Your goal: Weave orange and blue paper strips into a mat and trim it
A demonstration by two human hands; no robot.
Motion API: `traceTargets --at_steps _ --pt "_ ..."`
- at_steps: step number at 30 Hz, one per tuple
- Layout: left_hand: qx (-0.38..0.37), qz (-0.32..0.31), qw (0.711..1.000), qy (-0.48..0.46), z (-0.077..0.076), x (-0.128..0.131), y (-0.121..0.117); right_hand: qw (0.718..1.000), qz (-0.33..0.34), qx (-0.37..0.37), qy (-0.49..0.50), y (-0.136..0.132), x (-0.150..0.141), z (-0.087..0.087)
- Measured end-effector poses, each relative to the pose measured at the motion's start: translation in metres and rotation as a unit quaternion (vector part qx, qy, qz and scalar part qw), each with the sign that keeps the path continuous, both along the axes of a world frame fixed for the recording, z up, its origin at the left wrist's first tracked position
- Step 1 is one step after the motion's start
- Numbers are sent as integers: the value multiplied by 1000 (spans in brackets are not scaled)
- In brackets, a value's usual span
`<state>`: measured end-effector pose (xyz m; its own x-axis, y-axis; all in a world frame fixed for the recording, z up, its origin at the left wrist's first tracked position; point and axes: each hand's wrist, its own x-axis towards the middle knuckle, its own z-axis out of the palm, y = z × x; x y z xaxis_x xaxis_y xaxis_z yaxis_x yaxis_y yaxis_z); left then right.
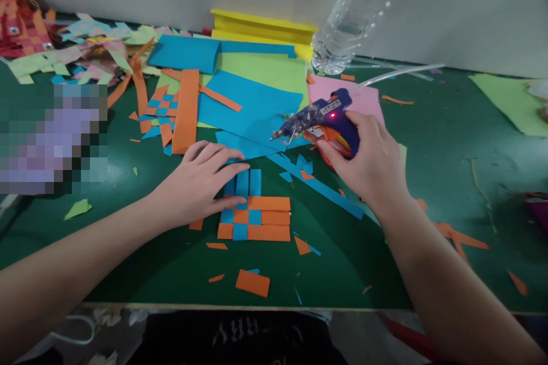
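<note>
My left hand (pixel 205 179) lies over the left part of a small paper weave (pixel 269 218) of orange and blue strips. Its thumb and index fingertips are apart and touch the weave near the blue strips (pixel 255 182) standing up from its far edge. My right hand (pixel 377 154) is wrapped round the handle of a dark blue hot glue gun (pixel 338 105). A red light glows on the gun's side, and stringy glue clings round its barrel. The nozzle points left, over the blue paper sheet (pixel 252 102). A clear glue stick (pixel 398 75) sticks out behind.
A water bottle (pixel 351 17) stands at the back by the wall. Yellow folded paper (pixel 261 25) and a blue folded piece (pixel 184 53) lie at the back. Paper scraps (pixel 94 45) pile up far left, near a blurred-out purple object (pixel 51 142). An orange scrap (pixel 252 283) lies near the front edge.
</note>
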<state>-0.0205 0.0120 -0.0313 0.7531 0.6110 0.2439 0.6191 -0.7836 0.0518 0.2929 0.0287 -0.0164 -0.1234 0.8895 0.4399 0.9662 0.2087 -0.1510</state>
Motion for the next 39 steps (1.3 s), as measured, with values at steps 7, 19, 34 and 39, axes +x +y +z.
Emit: traceTargets --at_steps 7,19,34,39 --pt "8 14 1000 -6 -3 2 2 1000 14 11 -6 1 2 1" --pt "9 17 996 -83 1 3 3 997 53 52 2 3 3 -2" --pt "141 -144 972 -121 17 -2 -4 992 106 69 -22 -5 -5 0" --pt "192 -240 949 -71 29 0 -13 975 198 94 -47 -8 -8 2"
